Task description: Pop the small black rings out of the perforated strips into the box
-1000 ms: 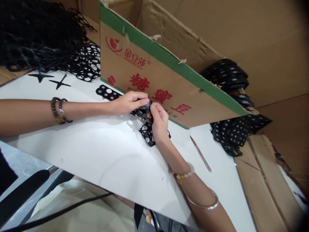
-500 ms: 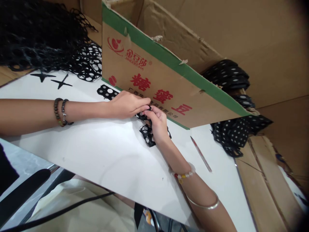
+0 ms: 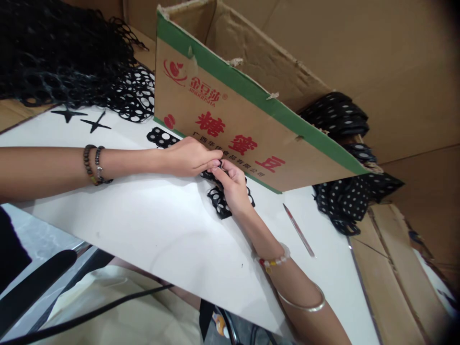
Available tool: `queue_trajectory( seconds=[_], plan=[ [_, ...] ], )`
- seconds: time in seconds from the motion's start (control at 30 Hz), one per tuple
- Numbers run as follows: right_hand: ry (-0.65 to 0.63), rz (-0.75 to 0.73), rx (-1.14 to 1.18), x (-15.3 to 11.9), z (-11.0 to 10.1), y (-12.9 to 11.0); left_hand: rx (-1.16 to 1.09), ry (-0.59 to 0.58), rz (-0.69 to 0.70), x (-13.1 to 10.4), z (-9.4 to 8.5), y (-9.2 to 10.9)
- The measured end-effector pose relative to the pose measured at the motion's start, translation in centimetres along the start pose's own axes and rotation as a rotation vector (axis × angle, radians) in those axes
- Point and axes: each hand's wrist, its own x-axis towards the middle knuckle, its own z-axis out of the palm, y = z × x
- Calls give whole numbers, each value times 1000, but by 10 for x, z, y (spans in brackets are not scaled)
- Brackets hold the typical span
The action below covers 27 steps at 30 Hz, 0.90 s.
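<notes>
My left hand (image 3: 190, 157) reaches in from the left, its fingers pinched on a black sheet piece full of round holes (image 3: 220, 203). Meeting it fingertip to fingertip, my right hand (image 3: 235, 187) pinches the same piece between thumb and fingers. The lower part of the piece hangs beside and behind my right hand, close to the white table (image 3: 161, 220). Past my left hand, a black strip with round holes (image 3: 161, 137) shows on the table; whether it joins the held piece is hidden.
A cardboard box (image 3: 212, 100) with a green rim stands just beyond my hands. Black holed netting (image 3: 68, 57) is heaped at the far left, near black star-shaped scraps (image 3: 95, 123). To the right lie a pen-like tool (image 3: 299, 231) and stacked black dotted pieces (image 3: 347, 196).
The view has shifted slightly. My hands stay together on the black holed piece, with only a small movement of the fingertips.
</notes>
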Motion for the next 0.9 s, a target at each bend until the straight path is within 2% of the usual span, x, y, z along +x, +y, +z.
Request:
queue_trajectory(
  seconds=[0.13,0.43,0.57,0.73,0.9],
  plan=[
    [-32,-31,-36,-1,-1,1,56,19,7,0,1,-1],
    [-44,49,-60,-2,-3,-1,84,6,110,-1,5,-3],
    [-35,95,-59,-3,-4,-4,-51,-48,84,-2,4,0],
    [7,1,-41,-3,-2,-3,-323,-87,-25,0,2,3],
    [-32,-47,-40,-3,-3,-3,-478,-123,-71,4,-1,4]
  ],
)
